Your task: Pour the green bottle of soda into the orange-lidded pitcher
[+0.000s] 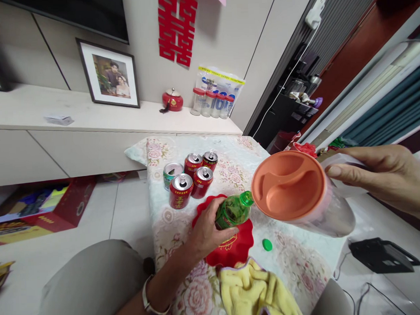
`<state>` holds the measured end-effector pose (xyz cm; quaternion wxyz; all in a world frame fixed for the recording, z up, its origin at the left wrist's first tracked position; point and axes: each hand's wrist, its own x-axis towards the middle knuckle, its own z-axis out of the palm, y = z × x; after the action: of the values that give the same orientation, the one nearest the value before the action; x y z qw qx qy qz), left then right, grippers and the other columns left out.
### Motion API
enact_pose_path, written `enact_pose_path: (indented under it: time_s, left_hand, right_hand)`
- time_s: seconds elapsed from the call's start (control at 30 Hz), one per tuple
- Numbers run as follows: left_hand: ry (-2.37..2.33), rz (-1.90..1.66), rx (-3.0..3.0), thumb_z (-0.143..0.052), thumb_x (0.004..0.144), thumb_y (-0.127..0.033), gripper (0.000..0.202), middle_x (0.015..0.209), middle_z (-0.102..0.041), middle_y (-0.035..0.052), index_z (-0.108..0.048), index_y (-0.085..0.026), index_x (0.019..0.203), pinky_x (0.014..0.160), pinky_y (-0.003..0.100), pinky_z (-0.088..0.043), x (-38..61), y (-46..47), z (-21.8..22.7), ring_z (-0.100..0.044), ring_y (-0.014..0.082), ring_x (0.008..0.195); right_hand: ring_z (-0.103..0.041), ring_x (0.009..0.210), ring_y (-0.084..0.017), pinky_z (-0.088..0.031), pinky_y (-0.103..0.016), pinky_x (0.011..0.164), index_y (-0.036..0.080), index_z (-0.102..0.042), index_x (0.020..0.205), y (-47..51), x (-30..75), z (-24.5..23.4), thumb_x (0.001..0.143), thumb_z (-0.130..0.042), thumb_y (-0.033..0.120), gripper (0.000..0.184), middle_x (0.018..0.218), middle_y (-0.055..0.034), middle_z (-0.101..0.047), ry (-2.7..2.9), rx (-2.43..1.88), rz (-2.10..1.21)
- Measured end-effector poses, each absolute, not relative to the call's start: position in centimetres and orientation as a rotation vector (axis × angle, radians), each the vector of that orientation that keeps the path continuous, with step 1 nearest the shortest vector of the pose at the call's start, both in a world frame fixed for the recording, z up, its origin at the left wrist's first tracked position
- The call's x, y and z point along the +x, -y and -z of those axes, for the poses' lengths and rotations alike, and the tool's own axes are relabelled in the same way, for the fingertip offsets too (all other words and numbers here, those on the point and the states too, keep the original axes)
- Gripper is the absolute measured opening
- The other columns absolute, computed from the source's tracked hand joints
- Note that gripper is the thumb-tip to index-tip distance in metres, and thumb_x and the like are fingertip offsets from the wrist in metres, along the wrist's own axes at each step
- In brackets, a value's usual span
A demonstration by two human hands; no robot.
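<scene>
My left hand point(206, 229) is closed around a green plastic bottle point(233, 211), tilted so its open neck points at the pitcher's rim. My right hand point(381, 175) grips the handle of a clear pitcher with an orange lid point(288, 184), held tipped toward the bottle above the table. The bottle's green cap point(267, 244) lies loose on the floral tablecloth point(188, 297), just right of a red scalloped mat point(235, 249) under the bottle.
Several opened drink cans point(190, 179) stand in a cluster at the table's far left. A yellow towel point(252, 292) lies at the near edge. My knee point(90, 283) is left of the table. A black device point(383, 254) sits on the floor at right.
</scene>
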<state>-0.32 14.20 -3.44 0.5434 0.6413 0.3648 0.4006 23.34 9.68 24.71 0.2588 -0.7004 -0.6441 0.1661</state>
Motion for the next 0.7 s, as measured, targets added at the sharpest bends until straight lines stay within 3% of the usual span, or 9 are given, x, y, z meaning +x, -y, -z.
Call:
enact_pose_path:
  time_s: [0.27,0.7]
  left_hand:
    - [-0.863,-0.943,1.522,-0.082,0.072,-0.027,0.065,0.129,-0.073,0.0104,-0.057,-0.025,0.132,0.108,0.05,-0.053,-0.33,-14.22,3.29,-0.07,0.0321,0.12]
    - [-0.856,-0.945,1.522,-0.081,0.072,-0.026,0.064,0.128,-0.073,0.0105,-0.057,-0.024,0.131,0.106,0.048,-0.054,-0.25,-14.19,3.3,-0.07,0.0317,0.119]
  right_hand:
    - [-0.07,0.06,-0.027,-0.056,-0.032,0.046,0.024,-0.08,0.061,-9.6,23.7,-24.74,0.064,-0.086,0.083,0.06,0.061,-0.0063,-0.066,1.769,-1.888,-0.437]
    - [-0.07,0.058,-0.025,-0.055,-0.03,0.045,0.023,-0.082,0.065,-9.72,23.55,-24.66,0.068,-0.086,0.08,0.057,0.064,-0.008,-0.071,1.784,-1.876,-0.429]
